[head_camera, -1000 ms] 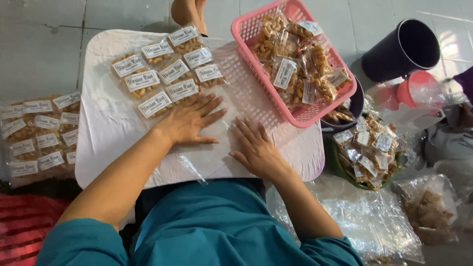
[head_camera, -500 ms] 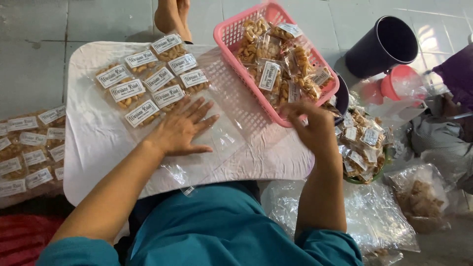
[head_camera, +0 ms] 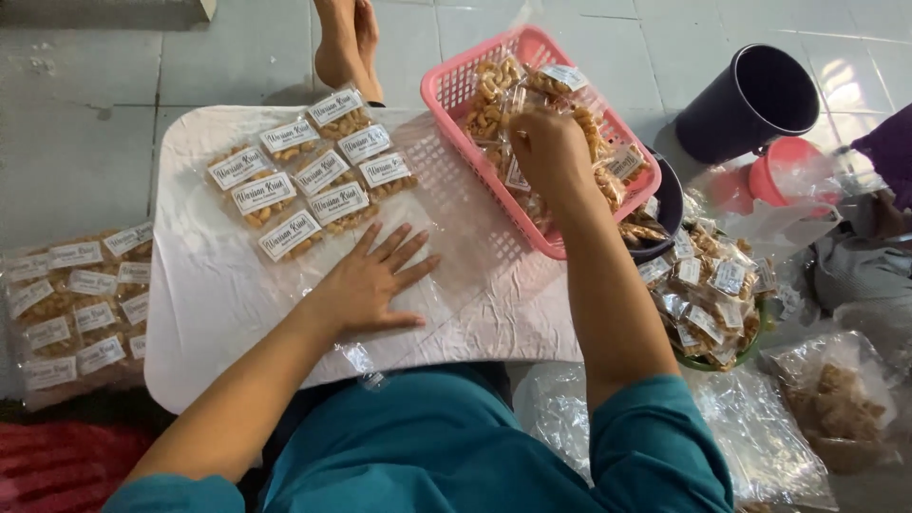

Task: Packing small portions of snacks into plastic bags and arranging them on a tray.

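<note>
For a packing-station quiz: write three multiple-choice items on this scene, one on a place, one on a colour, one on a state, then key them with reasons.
1. Where is the right hand?
A. in the pink basket
B. flat on the table
C. in the dark cup

2. What colour is the low table?
A. green
B. white
C. black

3. How is the left hand placed?
A. clenched in a fist
B. raised in the air
C. flat with fingers spread on clear plastic wrap

Answers: 1 A, the hand sits among the snack packets in the basket. 2 B, its bare surface shows white. 3 C, palm down, fingers splayed beside the labelled snack packets.
</note>
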